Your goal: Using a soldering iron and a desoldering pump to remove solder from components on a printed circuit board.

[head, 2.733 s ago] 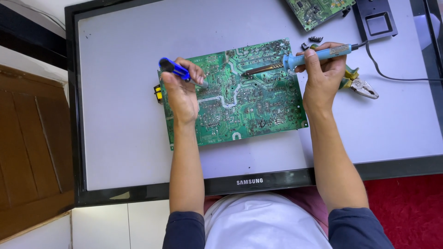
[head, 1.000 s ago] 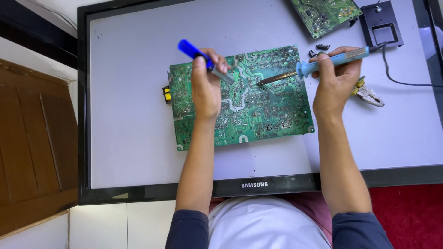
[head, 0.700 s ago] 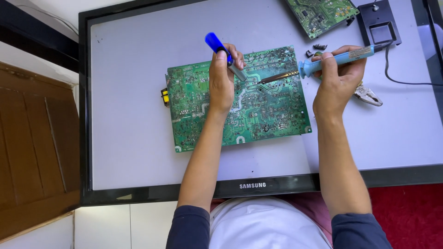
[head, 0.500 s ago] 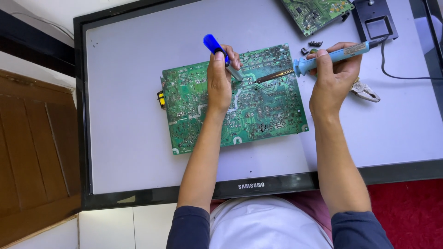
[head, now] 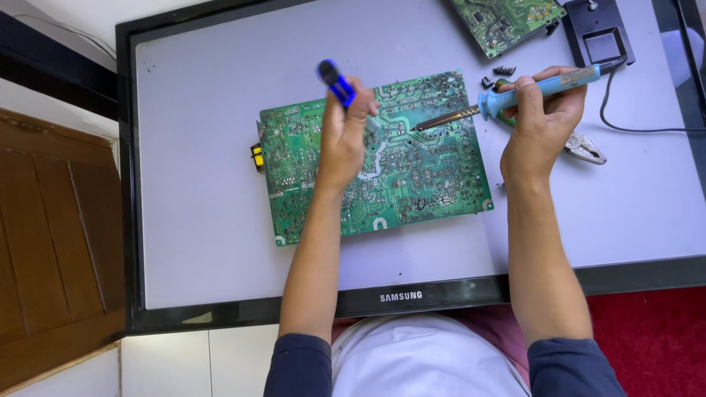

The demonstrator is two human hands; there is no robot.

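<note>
**Iron tip and blue tool meet on the board's solder side**

At nine o'clock a brown wooden panel lies beside the flat-screen monitor, which lies face up as the work surface. A green circuit board rests on the screen just above centre, solder side up, a yellow component poking from its left edge.

The left hand is clenched round a blue-handled tool, handle pointing to eleven o'clock; its working end is hidden by the fingers, so its kind cannot be told. The right hand grasps a light-blue soldering iron like a pen, the tip angled toward nine o'clock and touching or just above the board's upper middle.

At one o'clock sit a second green board, a black stand and small dark parts; pliers lie just right of the wrist.

Judging by this, work on one joint is under way; neither tool is set down, and nothing shows the joint finished.
</note>
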